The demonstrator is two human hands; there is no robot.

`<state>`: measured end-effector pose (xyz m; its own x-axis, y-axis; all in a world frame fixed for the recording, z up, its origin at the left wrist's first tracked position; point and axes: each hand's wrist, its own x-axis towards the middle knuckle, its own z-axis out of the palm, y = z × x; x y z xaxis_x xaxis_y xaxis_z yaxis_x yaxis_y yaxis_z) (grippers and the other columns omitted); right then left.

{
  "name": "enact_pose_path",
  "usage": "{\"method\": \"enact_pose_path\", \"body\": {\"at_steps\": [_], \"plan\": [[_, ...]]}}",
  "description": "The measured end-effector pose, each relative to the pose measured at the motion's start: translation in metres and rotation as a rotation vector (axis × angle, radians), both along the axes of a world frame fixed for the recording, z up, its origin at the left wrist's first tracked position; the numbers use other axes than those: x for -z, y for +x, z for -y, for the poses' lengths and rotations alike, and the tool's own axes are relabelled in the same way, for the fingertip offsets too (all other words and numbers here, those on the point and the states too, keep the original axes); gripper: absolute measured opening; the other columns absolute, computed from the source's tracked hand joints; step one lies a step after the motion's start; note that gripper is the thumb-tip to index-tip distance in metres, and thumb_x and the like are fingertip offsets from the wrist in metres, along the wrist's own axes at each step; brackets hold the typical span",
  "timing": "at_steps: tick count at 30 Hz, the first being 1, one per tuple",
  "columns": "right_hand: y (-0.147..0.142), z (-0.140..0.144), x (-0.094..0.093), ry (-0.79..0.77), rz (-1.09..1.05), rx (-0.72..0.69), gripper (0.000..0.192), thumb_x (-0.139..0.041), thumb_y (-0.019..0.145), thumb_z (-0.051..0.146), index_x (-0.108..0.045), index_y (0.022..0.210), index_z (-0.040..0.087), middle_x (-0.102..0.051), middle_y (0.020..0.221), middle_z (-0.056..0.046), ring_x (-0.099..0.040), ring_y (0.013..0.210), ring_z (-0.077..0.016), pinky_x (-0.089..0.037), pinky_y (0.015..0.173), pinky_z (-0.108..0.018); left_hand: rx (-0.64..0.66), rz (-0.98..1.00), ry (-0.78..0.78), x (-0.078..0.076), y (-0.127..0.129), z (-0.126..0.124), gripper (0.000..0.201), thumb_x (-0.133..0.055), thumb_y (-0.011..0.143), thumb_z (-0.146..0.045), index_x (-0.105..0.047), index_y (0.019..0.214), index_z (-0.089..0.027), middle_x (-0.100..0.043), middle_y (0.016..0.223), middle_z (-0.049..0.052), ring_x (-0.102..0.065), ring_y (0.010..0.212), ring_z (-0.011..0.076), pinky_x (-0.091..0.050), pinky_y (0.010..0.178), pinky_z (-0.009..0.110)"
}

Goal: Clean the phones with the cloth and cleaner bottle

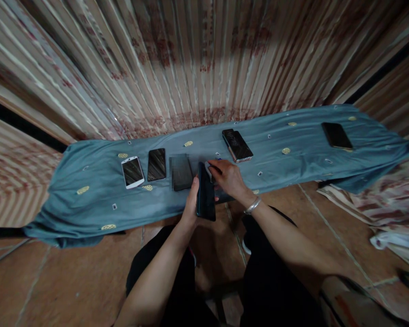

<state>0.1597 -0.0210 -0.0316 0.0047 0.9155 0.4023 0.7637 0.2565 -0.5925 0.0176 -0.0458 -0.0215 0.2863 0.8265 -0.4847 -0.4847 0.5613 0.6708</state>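
Observation:
My left hand [192, 200] grips a dark phone [205, 195] upright above the near edge of a blue cloth [88, 200] spread on the floor. My right hand [229, 178], with a metal bracelet on the wrist, is at the phone's top end and pinches a small whitish object against it; what it is I cannot tell. Just left of the hands three phones lie in a row on the cloth: a white one [132, 172], a black one [156, 164] and a dark one [181, 173].
Further right on the cloth lie two stacked phones [237, 145] and a single dark phone [336, 135]. A striped curtain [197, 63] hangs behind. My knees in dark trousers [269, 277] rest on the brown tiled floor. Bunched fabric [378, 204] lies at right.

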Motion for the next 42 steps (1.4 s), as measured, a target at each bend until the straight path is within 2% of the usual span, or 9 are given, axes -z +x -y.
{"method": "enact_pose_path", "body": {"at_steps": [4, 7, 13, 19, 23, 27, 32, 39, 42], "plan": [[-0.009, 0.006, -0.005, 0.041, -0.053, -0.067, 0.031, -0.050, 0.095, 0.023, -0.067, 0.121, 0.020, -0.071, 0.116, -0.008, -0.063, 0.110, -0.0228, -0.045, 0.101, -0.038, -0.047, -0.078, -0.052, 0.002, 0.003, 0.001, 0.045, -0.055, 0.090, -0.050, -0.066, 0.117, -0.016, -0.075, 0.082, 0.008, -0.073, 0.071, 0.0219, -0.060, 0.058, 0.031], [-0.012, 0.008, -0.007, 0.057, -0.085, -0.100, 0.030, -0.050, 0.095, 0.024, -0.067, 0.120, 0.021, -0.070, 0.120, -0.008, -0.062, 0.112, -0.0215, -0.044, 0.103, -0.037, -0.051, -0.091, -0.079, 0.001, 0.003, 0.002, 0.042, -0.054, 0.091, -0.048, -0.067, 0.110, -0.014, -0.074, 0.077, 0.008, -0.073, 0.070, 0.0223, -0.062, 0.064, 0.034], [-0.004, 0.002, -0.004, 0.028, -0.069, -0.100, 0.029, -0.051, 0.092, 0.017, -0.070, 0.114, 0.021, -0.072, 0.112, -0.007, -0.063, 0.107, -0.0214, -0.047, 0.098, -0.036, -0.009, -0.032, -0.081, -0.009, 0.000, 0.003, 0.036, -0.050, 0.095, -0.041, -0.067, 0.104, -0.011, -0.072, 0.069, 0.005, -0.064, 0.049, 0.0141, -0.055, 0.047, 0.025], [0.000, 0.002, 0.004, 0.073, 0.064, -0.108, 0.028, -0.048, 0.092, 0.012, -0.069, 0.111, 0.018, -0.072, 0.106, -0.010, -0.064, 0.100, -0.0240, -0.049, 0.094, -0.040, -0.019, 0.053, -0.025, -0.018, -0.006, 0.001, 0.035, -0.044, 0.097, -0.036, -0.066, 0.103, -0.009, -0.073, 0.076, 0.007, -0.068, 0.059, 0.0154, -0.056, 0.050, 0.025], [-0.001, 0.008, 0.007, 0.103, 0.128, -0.119, 0.028, -0.048, 0.093, 0.012, -0.068, 0.112, 0.019, -0.071, 0.107, -0.009, -0.063, 0.099, -0.0243, -0.049, 0.093, -0.041, -0.039, 0.043, -0.025, -0.018, -0.011, -0.002, 0.036, -0.049, 0.094, -0.041, -0.067, 0.093, -0.010, -0.072, 0.073, 0.006, -0.066, 0.057, 0.0141, -0.056, 0.052, 0.024], [-0.004, 0.015, 0.005, 0.114, 0.157, -0.145, 0.027, -0.048, 0.093, 0.012, -0.067, 0.111, 0.018, -0.070, 0.107, -0.010, -0.062, 0.098, -0.0248, -0.049, 0.093, -0.041, -0.053, 0.041, -0.024, -0.015, -0.011, -0.003, 0.033, -0.052, 0.094, -0.041, -0.067, 0.093, -0.012, -0.070, 0.071, 0.003, -0.063, 0.053, 0.0109, -0.058, 0.058, 0.024], [-0.004, 0.023, 0.001, 0.123, 0.159, -0.186, 0.026, -0.047, 0.092, 0.010, -0.068, 0.107, 0.017, -0.070, 0.104, -0.011, -0.061, 0.097, -0.0264, -0.051, 0.091, -0.042, -0.102, 0.017, -0.033, -0.012, -0.006, -0.003, 0.030, -0.052, 0.094, -0.039, -0.067, 0.093, -0.012, -0.071, 0.074, 0.002, -0.065, 0.057, 0.0114, -0.058, 0.064, 0.025], [-0.004, 0.030, 0.002, 0.168, 0.116, -0.204, 0.029, -0.046, 0.093, 0.013, -0.067, 0.112, 0.018, -0.070, 0.108, -0.012, -0.062, 0.101, -0.0263, -0.051, 0.094, -0.045, -0.157, 0.022, -0.091, -0.018, 0.007, -0.003, 0.030, -0.045, 0.097, -0.030, -0.068, 0.096, -0.011, -0.071, 0.072, 0.001, -0.064, 0.059, 0.0110, -0.057, 0.069, 0.024], [-0.006, 0.032, 0.001, 0.184, 0.082, -0.208, 0.030, -0.045, 0.095, 0.015, -0.067, 0.115, 0.020, -0.070, 0.112, -0.010, -0.062, 0.104, -0.0249, -0.050, 0.097, -0.045, -0.205, 0.045, -0.112, -0.015, 0.012, -0.003, 0.028, -0.047, 0.096, -0.026, -0.069, 0.095, -0.009, -0.072, 0.077, 0.004, -0.068, 0.070, 0.0122, -0.055, 0.077, 0.023]]}}
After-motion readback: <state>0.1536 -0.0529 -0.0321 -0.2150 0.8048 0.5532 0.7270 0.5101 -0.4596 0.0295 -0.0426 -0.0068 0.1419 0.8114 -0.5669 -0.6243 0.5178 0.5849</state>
